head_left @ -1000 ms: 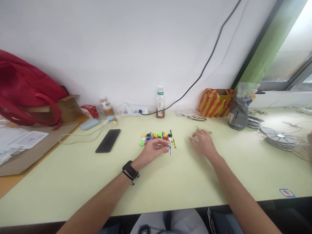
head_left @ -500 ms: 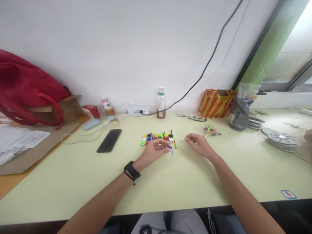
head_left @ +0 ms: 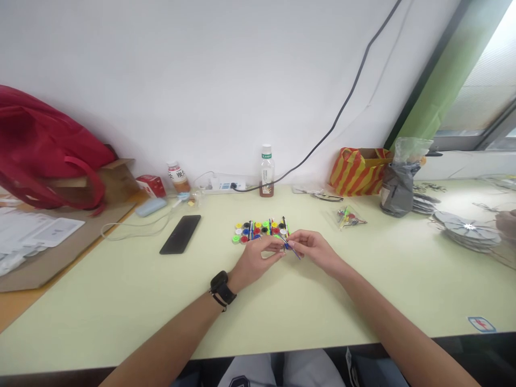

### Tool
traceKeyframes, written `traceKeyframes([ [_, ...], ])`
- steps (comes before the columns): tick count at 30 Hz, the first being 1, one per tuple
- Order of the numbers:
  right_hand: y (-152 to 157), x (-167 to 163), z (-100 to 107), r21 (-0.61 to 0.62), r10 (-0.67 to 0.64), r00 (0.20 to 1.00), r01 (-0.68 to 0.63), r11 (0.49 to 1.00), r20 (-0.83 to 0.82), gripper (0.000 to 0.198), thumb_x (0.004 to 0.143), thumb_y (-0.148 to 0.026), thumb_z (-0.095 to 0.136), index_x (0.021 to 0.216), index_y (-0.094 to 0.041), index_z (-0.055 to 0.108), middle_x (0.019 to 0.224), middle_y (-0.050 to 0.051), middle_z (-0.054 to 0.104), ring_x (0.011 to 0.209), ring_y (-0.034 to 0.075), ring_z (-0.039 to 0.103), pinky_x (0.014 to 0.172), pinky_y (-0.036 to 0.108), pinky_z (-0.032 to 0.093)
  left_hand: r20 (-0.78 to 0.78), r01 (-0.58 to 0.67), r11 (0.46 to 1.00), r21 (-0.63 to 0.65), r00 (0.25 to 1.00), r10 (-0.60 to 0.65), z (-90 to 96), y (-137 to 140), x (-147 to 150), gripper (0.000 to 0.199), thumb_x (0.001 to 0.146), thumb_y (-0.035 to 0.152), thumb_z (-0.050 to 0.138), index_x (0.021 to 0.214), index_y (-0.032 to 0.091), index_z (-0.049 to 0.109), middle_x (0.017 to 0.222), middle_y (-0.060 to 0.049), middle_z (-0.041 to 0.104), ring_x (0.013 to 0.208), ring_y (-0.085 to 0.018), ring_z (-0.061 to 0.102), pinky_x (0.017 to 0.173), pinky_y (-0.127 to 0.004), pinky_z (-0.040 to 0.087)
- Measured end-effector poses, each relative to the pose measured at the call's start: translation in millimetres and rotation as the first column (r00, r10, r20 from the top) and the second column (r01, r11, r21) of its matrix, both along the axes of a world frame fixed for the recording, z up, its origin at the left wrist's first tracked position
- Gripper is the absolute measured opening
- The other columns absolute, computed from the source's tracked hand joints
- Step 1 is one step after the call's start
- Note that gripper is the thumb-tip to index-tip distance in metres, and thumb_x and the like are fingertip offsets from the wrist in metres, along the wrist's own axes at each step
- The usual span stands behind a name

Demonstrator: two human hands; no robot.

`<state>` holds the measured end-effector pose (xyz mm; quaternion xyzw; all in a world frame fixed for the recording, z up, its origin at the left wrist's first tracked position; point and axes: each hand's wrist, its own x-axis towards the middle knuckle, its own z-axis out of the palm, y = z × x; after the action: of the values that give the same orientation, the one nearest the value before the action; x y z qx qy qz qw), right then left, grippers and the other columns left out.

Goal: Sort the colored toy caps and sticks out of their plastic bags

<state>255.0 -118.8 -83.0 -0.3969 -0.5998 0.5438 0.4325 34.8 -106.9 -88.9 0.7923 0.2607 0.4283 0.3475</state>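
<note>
My left hand (head_left: 255, 262) is closed in a pinch at the middle of the table, on a thin blue strip (head_left: 296, 253) with a small blue part at its upper end. My right hand (head_left: 316, 251) meets it from the other side, thumb and fingertips closed on the same strip. Just behind the fingers lie several small round coloured discs (head_left: 238, 231) in rows, yellow, white, green, blue, red and black. Thin coloured strips (head_left: 251, 230) lie among them. My fingers hide part of these rows.
A black phone (head_left: 180, 235) lies left of the discs. A clear bag of small coloured parts (head_left: 347, 217) is at the right. Behind stand a bottle (head_left: 266, 174), a power strip (head_left: 229, 185) and a striped bag (head_left: 355, 172). Stacked grey discs (head_left: 470, 231) lie far right, near another person's hand (head_left: 506, 223).
My right hand has moved left to meet my left hand and has taken hold of the blue strip. The strip has turned from nearly upright to slanting. My left hand has shifted slightly.
</note>
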Motion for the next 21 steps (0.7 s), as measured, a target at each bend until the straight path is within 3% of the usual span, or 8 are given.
traceKeyframes([
  [9, -2, 2, 2, -0.137, 0.038, 0.998, -0.045, 0.990, -0.048, 0.051, 0.080, -0.049, 0.080, 0.120, -0.021, 0.066, 0.081, 0.002, 0.068, 0.068, 0.014, 0.056, 0.069, 0.030, 0.047, -0.028, -0.069, 0.967, 0.244, 0.997, 0.078, -1.9, -1, 3, 0.013, 0.096, 0.019, 0.067, 0.106, 0.024, 0.073, 0.112, -0.006, 0.075, 0.108, -0.022, 0.071, 0.100, -0.040, 0.056],
  [12, 1, 1, -4, -0.052, 0.006, 1.000, -0.007, 0.999, -0.021, 0.038, 0.083, -0.050, 0.076, 0.101, -0.018, 0.068, 0.081, 0.003, 0.067, 0.066, 0.014, 0.056, 0.067, 0.031, 0.047, -0.093, -0.085, 0.959, 0.269, 0.989, 0.114, 0.0, -1, 3, 0.023, 0.096, 0.018, 0.065, 0.118, 0.025, 0.069, 0.120, -0.006, 0.072, 0.115, -0.023, 0.067, 0.103, -0.041, 0.053],
  [14, 5, 2, -10, 0.096, -0.104, 0.992, 0.097, 0.991, 0.074, 0.031, 0.088, -0.049, 0.070, 0.098, -0.019, 0.068, 0.082, 0.004, 0.067, 0.066, 0.015, 0.055, 0.065, 0.031, 0.046, -0.167, -0.119, 0.950, 0.290, 0.971, 0.173, 2.6, -1, 2, 0.034, 0.095, 0.018, 0.065, 0.128, 0.027, 0.063, 0.129, -0.006, 0.067, 0.124, -0.025, 0.061, 0.107, -0.043, 0.050],
  [16, 10, 7, -14, 0.318, -0.294, 0.930, 0.217, 0.923, 0.219, 0.025, 0.093, -0.045, 0.063, 0.097, -0.020, 0.068, 0.085, 0.005, 0.068, 0.067, 0.017, 0.055, 0.065, 0.032, 0.045, -0.244, -0.156, 0.933, 0.324, 0.939, 0.242, 5.0, 0, 1, 0.041, 0.095, 0.018, 0.064, 0.134, 0.027, 0.059, 0.134, -0.007, 0.062, 0.129, -0.027, 0.055, 0.111, -0.046, 0.045],
  [18, 15, 15, -16, 0.523, -0.475, 0.823, 0.269, 0.809, 0.311, 0.022, 0.097, -0.040, 0.057, 0.096, -0.021, 0.069, 0.087, 0.006, 0.068, 0.069, 0.018, 0.055, 0.067, 0.033, 0.045, -0.302, -0.190, 0.913, 0.360, 0.903, 0.307, 5.9, 2, 0, 0.043, 0.094, 0.018, 0.064, 0.136, 0.027, 0.057, 0.133, -0.008, 0.061, 0.128, -0.029, 0.053, 0.112, -0.050, 0.042],
  [21, 20, 30, -14, 0.671, -0.621, 0.717, 0.294, 0.680, 0.315, 0.020, 0.099, -0.035, 0.053, 0.098, -0.022, 0.068, 0.089, 0.006, 0.068, 0.066, 0.017, 0.055, 0.066, 0.033, 0.045, -0.360, -0.223, 0.892, 0.394, 0.855, 0.373, 3.6, 5, -2, 0.044, 0.092, 0.018, 0.065, 0.135, 0.025, 0.058, 0.131, -0.009, 0.060, 0.123, -0.031, 0.051, 0.110, -0.052, 0.042],
])
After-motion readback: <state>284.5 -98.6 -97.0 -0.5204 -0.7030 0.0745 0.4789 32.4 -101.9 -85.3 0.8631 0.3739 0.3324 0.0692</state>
